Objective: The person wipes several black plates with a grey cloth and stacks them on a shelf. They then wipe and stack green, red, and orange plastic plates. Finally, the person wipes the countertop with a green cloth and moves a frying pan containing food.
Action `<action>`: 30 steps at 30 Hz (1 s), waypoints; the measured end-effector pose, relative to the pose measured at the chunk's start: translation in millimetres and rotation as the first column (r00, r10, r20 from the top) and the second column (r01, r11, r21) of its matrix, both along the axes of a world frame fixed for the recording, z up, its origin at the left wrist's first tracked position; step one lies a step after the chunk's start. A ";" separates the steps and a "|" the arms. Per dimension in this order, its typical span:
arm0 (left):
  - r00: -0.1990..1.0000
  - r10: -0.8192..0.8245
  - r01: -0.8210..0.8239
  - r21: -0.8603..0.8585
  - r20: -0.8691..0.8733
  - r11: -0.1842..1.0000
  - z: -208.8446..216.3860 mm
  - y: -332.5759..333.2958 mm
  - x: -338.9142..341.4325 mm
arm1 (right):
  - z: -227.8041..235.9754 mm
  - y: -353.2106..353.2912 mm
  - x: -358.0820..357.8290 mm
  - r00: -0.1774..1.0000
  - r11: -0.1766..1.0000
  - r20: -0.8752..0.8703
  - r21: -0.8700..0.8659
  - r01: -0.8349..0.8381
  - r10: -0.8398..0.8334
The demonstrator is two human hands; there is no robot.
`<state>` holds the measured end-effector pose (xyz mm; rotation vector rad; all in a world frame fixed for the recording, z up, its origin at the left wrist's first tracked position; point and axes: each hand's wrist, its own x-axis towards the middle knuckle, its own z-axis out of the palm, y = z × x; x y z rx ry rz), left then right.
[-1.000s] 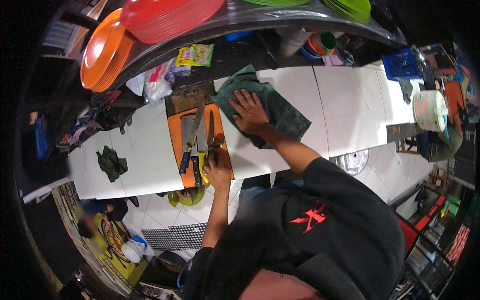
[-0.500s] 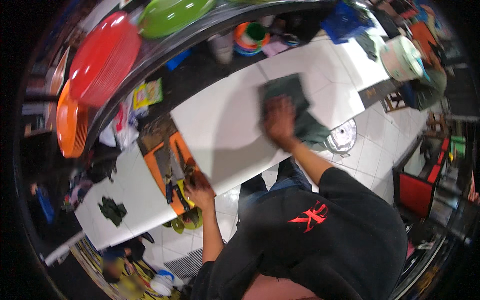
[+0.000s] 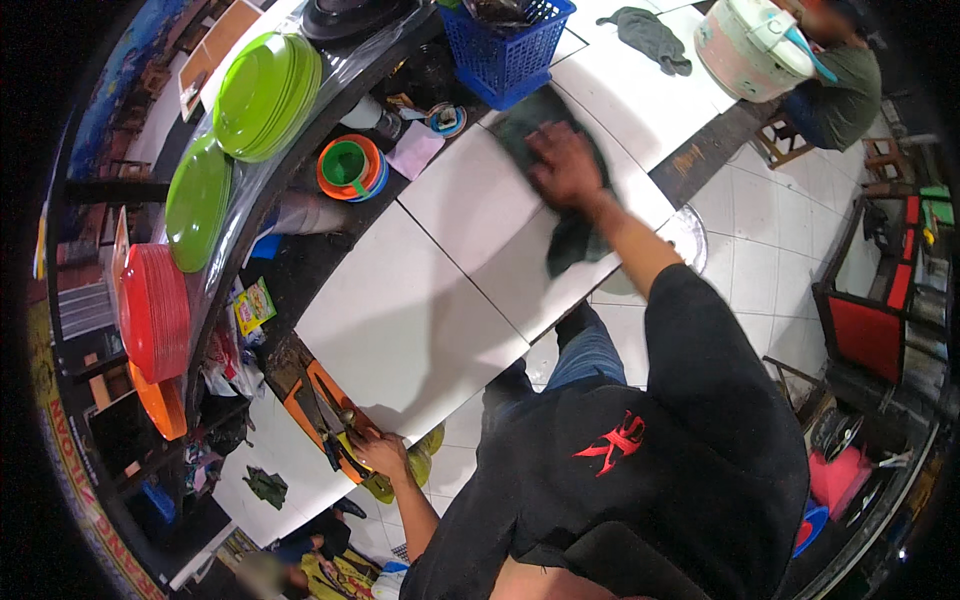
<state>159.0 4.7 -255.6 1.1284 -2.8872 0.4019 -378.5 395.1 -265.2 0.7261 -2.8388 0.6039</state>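
Note:
My right hand [image 3: 568,168] bears down on a dark green cloth [image 3: 580,248] spread over the white tiled counter [image 3: 400,290]. Its fingers bend over the cloth, one end of which reaches toward the blue basket while the other trails at the counter's near edge. At the lower left, my left hand [image 3: 380,452] rests by the edge of an orange cutting board [image 3: 318,385], fingers apart. Knives lie on that board, partly covered by the hand. Something yellow-green [image 3: 425,460] shows below the counter edge beside my left wrist.
A blue plastic basket [image 3: 508,50] stands beyond the cloth. Stacked green plates [image 3: 262,95] and red plates [image 3: 158,310] line the raised shelf. Coloured cups [image 3: 350,168] sit behind the counter. Farther right are a white bucket [image 3: 745,50] and a seated person [image 3: 845,110].
My right hand has pushed the cloth farther along the counter, toward the blue basket. My left hand stays by the cutting board. The whole view has shifted, showing more of the basket and bucket.

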 end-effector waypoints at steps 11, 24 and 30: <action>0.987 0.157 -0.160 0.215 0.030 0.963 39.7 170.6 -52.4 | 11.5 -12.7 67.5 0.971 0.919 -0.135 0.320 0.229 -0.196; 0.998 0.013 -0.004 0.141 -0.062 0.990 66.4 109.1 -140.0 | -11.8 92.7 -42.0 1.000 1.000 -0.001 0.016 0.008 -0.008; 0.998 0.055 -0.053 0.249 -0.003 0.967 39.6 119.1 -80.6 | 2.6 21.1 -4.6 0.927 0.891 -0.101 0.257 0.375 -0.361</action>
